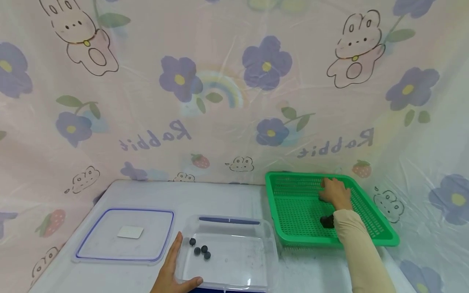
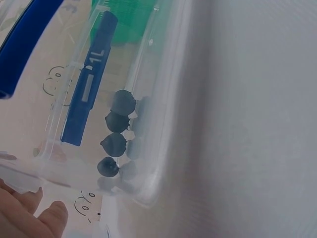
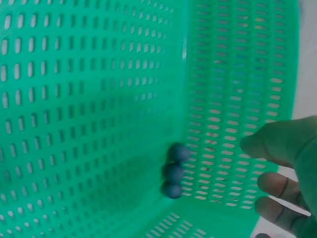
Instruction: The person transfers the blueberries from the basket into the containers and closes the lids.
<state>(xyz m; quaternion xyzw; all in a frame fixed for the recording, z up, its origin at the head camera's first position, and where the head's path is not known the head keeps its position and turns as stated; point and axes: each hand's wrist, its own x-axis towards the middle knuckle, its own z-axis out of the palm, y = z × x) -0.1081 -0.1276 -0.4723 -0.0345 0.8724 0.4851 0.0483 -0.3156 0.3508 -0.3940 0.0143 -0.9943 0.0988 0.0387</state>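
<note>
My left hand (image 1: 171,272) rests at the near left corner of a clear plastic container (image 1: 234,264), thumb over the front rim and straight fingers along the left side. Inside the container, several blueberries (image 2: 116,145) lie on the floor towards the left. My right hand (image 1: 336,194) reaches into a green slotted basket (image 1: 275,219), fingers loosely bent. Three blueberries (image 3: 173,172) sit in a row where the basket's floor meets its wall. In the right wrist view, the fingertips are apart from them and hold nothing.
A clear lid (image 1: 99,244) with a blue seal lies left of the container, a white card (image 1: 130,232) on it. Blue latches (image 2: 90,79) show on the container. A patterned curtain (image 1: 220,134) hangs behind the white table (image 1: 146,193). A black object (image 1: 327,221) is at my right wrist.
</note>
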